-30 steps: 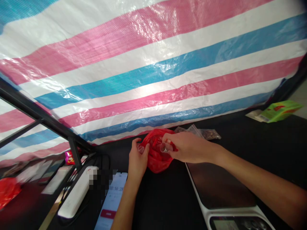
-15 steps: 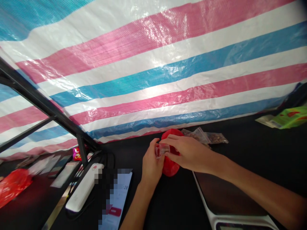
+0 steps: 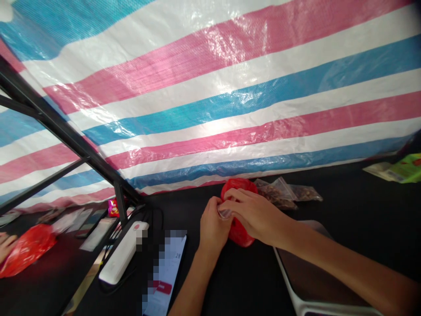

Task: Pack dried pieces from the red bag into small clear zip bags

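A small clear plastic bag [image 3: 225, 213] is pinched between my two hands, mostly covered by fingers. My left hand [image 3: 213, 224] closes on its left side, thumb and index finger near the top. From the right, my right hand [image 3: 253, 213] reaches over and grips the same bag with bent fingertips. Right behind and below the hands is a crumpled red plastic bag [image 3: 241, 235], partly hidden by my right hand. Zip bags of brown dried pieces [image 3: 276, 195] lie just beyond my right wrist.
A scale [image 3: 305, 281] lies under my right forearm. Left of my left arm are a phone [image 3: 173, 263] and a white power strip [image 3: 125, 254] with black cables. Another person's hand [image 3: 7, 245] touches a red bag [image 3: 33, 250] at far left. A green packet [image 3: 406, 169] lies far right.
The scene has shifted slightly right in view. My right fingers have moved over the small clear bag, hiding more of it. Another person's hand has come into view at the left.
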Tool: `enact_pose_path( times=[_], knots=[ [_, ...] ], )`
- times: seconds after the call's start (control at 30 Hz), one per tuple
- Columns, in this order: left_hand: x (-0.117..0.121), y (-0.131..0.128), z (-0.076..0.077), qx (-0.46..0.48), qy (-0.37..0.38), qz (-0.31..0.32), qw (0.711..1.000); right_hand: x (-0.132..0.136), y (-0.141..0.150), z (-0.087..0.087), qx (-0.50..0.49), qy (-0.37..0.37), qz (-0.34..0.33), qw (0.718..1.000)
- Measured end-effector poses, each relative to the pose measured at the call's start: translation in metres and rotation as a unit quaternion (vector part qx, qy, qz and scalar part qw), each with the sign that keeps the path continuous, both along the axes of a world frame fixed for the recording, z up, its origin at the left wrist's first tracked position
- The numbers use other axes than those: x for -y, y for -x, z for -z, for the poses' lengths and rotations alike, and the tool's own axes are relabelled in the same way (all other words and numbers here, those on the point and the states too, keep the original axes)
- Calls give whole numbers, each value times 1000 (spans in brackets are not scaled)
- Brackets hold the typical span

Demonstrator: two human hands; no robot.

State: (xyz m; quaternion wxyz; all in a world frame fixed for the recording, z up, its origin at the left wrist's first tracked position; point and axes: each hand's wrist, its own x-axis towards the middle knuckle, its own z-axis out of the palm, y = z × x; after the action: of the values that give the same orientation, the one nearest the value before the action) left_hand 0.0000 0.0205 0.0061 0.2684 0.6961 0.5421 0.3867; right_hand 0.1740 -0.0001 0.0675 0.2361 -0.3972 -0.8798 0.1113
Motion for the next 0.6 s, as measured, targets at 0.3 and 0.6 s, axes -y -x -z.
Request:
enact_pose_path(
  times=[0.3, 0.6],
  knots=[
    [2, 0, -5, 33, 17, 23, 999, -6, 0, 3, -11, -16, 36, 999],
    [2, 0, -10, 59, 22, 51, 997, -8, -10, -5, -57, 0, 34, 998]
  ],
)
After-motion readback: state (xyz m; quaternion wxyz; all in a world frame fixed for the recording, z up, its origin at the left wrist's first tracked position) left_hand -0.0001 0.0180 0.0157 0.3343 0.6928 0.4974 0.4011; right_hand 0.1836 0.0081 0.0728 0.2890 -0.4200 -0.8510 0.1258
